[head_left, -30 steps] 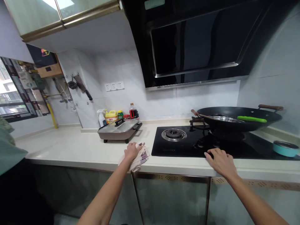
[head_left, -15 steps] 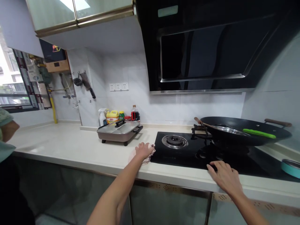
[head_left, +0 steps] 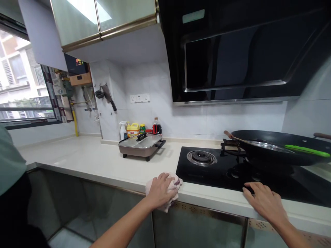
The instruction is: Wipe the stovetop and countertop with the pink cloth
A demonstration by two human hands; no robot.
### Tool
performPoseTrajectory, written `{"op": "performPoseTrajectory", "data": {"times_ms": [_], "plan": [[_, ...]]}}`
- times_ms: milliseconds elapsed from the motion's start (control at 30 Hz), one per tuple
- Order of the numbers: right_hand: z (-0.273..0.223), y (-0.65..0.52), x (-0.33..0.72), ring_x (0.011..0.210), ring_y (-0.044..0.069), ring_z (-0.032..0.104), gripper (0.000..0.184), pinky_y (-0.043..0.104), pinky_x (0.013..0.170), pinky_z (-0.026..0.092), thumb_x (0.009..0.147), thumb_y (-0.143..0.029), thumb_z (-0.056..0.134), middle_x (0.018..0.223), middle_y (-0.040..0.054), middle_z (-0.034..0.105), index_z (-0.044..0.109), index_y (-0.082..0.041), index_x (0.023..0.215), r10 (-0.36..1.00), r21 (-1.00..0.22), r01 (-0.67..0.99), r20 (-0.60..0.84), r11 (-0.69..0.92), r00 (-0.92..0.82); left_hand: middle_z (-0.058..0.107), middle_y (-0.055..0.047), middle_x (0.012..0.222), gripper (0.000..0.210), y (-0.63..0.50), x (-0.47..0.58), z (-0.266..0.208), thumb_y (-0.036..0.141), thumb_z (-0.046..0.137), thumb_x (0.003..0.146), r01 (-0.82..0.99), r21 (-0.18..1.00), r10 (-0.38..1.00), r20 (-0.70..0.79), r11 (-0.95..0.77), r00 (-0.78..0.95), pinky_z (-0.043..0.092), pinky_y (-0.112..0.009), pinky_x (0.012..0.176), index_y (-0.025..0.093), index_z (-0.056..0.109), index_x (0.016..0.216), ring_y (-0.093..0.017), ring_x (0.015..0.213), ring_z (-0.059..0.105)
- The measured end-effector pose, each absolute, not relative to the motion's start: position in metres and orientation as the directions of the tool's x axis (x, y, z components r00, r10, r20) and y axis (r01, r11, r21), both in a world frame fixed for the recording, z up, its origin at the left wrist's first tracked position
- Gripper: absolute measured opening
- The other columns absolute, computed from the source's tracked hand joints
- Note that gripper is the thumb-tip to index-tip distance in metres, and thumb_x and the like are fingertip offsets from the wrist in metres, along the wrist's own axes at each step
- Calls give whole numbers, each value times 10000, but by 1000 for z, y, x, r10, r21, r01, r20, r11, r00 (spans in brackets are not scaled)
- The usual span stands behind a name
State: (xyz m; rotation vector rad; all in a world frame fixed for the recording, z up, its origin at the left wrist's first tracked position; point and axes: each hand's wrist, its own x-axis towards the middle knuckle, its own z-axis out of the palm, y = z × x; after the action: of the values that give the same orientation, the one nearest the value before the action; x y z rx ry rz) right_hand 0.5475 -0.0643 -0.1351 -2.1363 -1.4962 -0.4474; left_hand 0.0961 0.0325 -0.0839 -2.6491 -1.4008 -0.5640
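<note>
Under my left hand (head_left: 159,193) is a pale pink cloth (head_left: 175,183), gripped and pressed on the front edge of the white counter (head_left: 103,165). Part of the cloth hangs over that edge. My right hand (head_left: 267,202) rests at the front of the black gas hob (head_left: 219,177), fingers apart and holding nothing. Just left of the hob's near corner lies the cloth. A large black wok (head_left: 274,156) stands on the hob's right side, with a green-handled utensil (head_left: 307,150) and a shiny metal piece inside.
A lidded electric pan (head_left: 141,151) stands on the counter behind the cloth. Several bottles, among them a yellow jug (head_left: 133,129), line the wall. The range hood (head_left: 232,62) overhangs the hob. A cleaver (head_left: 110,98) hangs on the wall. Another person's body (head_left: 10,155) is at far left.
My left hand has drawn the cloth toward me, from beside the hob onto the counter's front edge. My right hand stays at the hob's front. The view has shifted left.
</note>
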Motion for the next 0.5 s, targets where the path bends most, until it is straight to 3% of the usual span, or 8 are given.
{"op": "performPoseTrajectory", "data": {"times_ms": [200,367,500], "plan": [[-138,-66,554,1151,325,626,548,528,1006,431,910,-537,314,1278,105,688,711,-260,1167,786,-208,942,520,-264,335,460,-100,1628,554,62,16,-78,524,496,989,917,122,897,293,-379,331,335,-482,1206,276,582,1477,-306,1509,380],[-140,-65,558,1155,348,628,562,540,979,452,888,-569,321,1285,112,686,714,-276,1162,788,-231,939,514,-253,339,423,-109,1653,590,104,-46,-51,553,393,987,989,146,988,155,-36,13,329,-628,1172,305,535,1503,-367,1507,374],[-141,-65,557,1127,350,638,570,547,973,459,881,-570,316,1275,110,690,715,-272,1158,774,-226,942,539,-247,332,523,-167,1552,557,134,-53,-37,544,327,991,986,148,986,141,70,-92,390,-676,1080,280,619,1384,-420,1430,450]]}}
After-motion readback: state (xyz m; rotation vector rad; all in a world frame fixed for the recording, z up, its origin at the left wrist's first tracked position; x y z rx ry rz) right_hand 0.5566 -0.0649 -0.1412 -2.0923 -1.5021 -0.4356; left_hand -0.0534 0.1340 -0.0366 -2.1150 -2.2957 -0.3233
